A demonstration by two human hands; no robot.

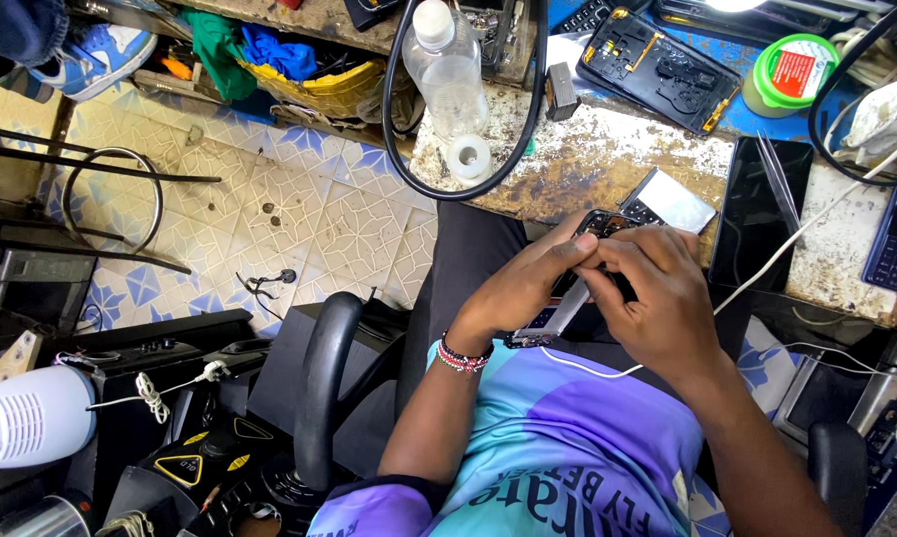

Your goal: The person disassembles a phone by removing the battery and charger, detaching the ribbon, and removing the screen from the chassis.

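Scuffed workbench (608, 159); hands (608, 283), perhaps glossy phone (568, 303)

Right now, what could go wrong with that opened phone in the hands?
Both hands, left hand and right hand, hold the opened phone over the lap, off the worn bench, so it might drop. The white cable nearby could snag. The plastic bottle might tip.

I look down on a patterned blue-and-cream tiled floor (299, 199), a stained, worn surface (588, 159), and a black chair armrest (319, 388).
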